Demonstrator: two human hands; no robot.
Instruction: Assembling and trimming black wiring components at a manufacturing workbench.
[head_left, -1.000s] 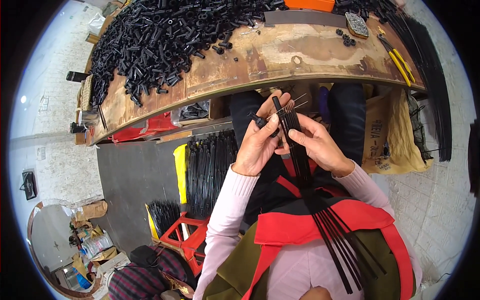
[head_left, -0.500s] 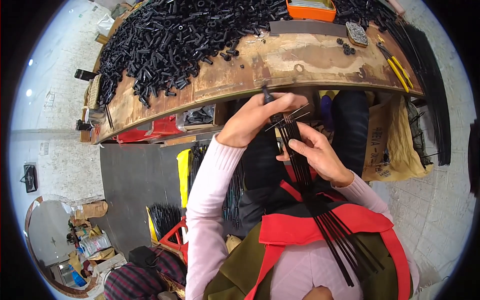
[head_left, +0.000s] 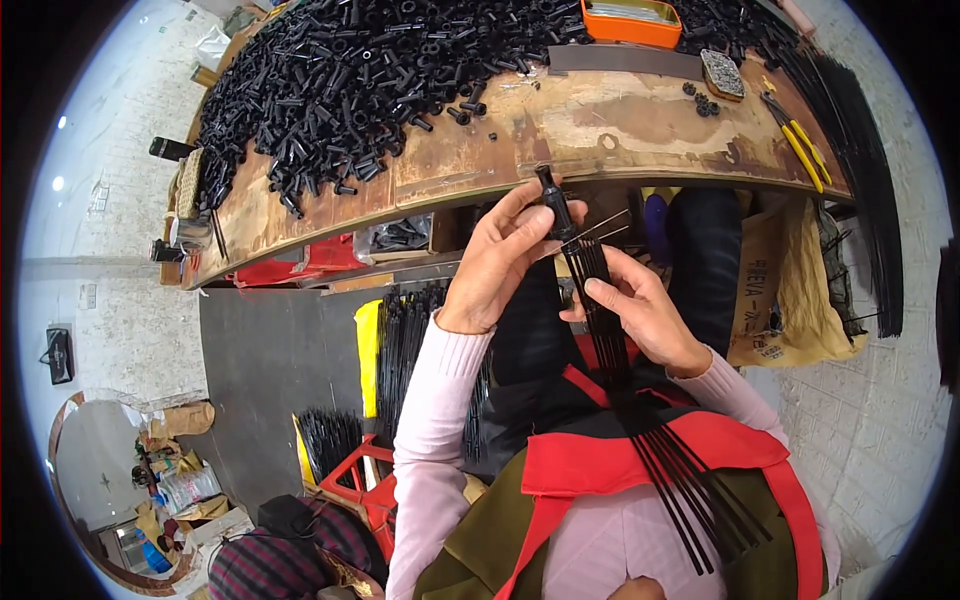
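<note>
This looks like a workshop. A worn wooden bench bears a big heap of black tubular fittings, an orange tray and 1 pair of yellow-handled pliers. Beyond its near edge are upright black rods by a yellow wrapper and a brown sack. The person wears a red-banded apron over a handheld job: a sheaf of thin rods.
</note>
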